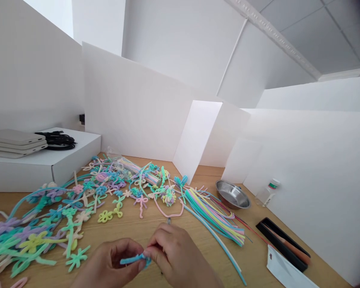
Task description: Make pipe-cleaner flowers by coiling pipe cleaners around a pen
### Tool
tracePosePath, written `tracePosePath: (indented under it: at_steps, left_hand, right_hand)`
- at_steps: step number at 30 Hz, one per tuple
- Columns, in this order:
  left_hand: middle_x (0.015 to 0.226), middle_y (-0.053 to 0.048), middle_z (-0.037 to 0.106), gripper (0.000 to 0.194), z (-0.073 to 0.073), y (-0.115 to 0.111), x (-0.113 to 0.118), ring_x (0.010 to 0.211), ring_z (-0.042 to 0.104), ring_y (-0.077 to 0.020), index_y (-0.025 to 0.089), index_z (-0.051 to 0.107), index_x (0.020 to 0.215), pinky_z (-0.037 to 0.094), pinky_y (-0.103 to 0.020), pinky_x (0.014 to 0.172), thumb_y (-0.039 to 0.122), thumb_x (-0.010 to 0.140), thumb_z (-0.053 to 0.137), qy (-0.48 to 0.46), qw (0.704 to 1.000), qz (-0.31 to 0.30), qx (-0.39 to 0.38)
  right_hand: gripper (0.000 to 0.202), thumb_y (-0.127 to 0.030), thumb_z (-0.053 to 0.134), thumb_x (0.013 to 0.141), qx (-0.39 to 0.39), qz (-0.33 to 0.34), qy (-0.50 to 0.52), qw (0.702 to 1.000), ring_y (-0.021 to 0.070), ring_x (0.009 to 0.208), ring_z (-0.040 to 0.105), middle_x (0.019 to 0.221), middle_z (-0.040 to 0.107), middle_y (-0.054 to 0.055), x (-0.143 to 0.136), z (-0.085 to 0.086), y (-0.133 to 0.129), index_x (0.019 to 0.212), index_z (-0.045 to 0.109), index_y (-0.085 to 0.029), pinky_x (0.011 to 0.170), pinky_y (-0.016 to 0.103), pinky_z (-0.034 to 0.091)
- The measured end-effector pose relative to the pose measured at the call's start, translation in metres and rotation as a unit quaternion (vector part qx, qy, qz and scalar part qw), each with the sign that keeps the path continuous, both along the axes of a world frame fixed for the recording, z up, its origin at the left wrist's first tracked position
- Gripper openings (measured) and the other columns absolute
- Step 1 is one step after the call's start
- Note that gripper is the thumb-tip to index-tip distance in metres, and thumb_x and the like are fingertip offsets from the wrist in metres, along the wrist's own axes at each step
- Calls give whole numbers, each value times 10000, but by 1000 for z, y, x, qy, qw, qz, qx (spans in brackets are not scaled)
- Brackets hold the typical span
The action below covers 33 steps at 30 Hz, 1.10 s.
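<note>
A short blue pipe cleaner (129,260) with a bent or twisted end is held low in the middle of the head view. My left hand (115,260) pinches it between thumb and fingers, its straight end pointing left. The fingertips of my right hand (171,252) close on the twisted end and partly hide it. Both hands nearly touch, above the wooden table (132,230). Left of them lies a green flower shape (77,259); a yellow flower shape (105,216) sits further back.
Many pastel pipe-cleaner shapes (42,232) cover the left. Loose pipe cleaners (213,216), a metal bowl (232,194), a bottle (268,193), a black tray (283,244) and a white packet (288,268) are on the right. A white box (75,156) holds devices and cables; white panels stand behind.
</note>
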<state>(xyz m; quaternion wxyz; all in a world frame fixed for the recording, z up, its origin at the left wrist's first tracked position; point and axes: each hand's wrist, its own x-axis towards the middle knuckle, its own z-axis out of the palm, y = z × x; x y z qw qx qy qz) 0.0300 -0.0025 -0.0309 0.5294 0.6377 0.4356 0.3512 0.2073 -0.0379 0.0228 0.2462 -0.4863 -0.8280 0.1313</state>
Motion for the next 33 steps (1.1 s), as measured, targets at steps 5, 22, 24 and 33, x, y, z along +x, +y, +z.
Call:
tracePosePath:
  at_steps: [5, 22, 24, 33]
  left_hand:
    - [589, -6, 713, 134, 4, -6, 1, 587, 634, -217, 231, 707, 622, 448, -259, 554, 273, 733, 647, 154, 977, 3, 146]
    - [530, 50, 626, 407, 3, 16, -5, 484, 437, -105, 221, 756, 681, 323, -220, 488, 594, 531, 820, -131, 983, -22, -126]
    - [532, 55, 615, 411, 4, 14, -5, 482, 419, -95, 227, 758, 682, 313, -214, 482, 601, 525, 821, -136, 981, -26, -137]
    - [589, 30, 661, 394, 18, 8, -10, 498, 455, -95, 211, 763, 681, 337, -216, 494, 581, 558, 815, -112, 984, -51, -129]
  right_hand:
    - [39, -212, 610, 851, -33, -38, -14, 999, 146, 742, 588, 821, 659, 17, -6, -8, 0, 832, 624, -180, 637, 240, 377]
    - [235, -388, 744, 779, -122, -51, 275, 952, 132, 747, 587, 832, 672, 0, 1, 1, 4, 926, 740, -205, 683, 232, 418]
    - [240, -386, 751, 775, -118, -48, 266, 956, 137, 760, 608, 842, 693, 3, 2, 3, 3, 953, 749, -224, 695, 236, 427]
    - [183, -351, 676, 853, -90, -6, 217, 972, 135, 764, 628, 826, 706, 14, 3, 5, 2, 942, 753, -211, 707, 211, 442]
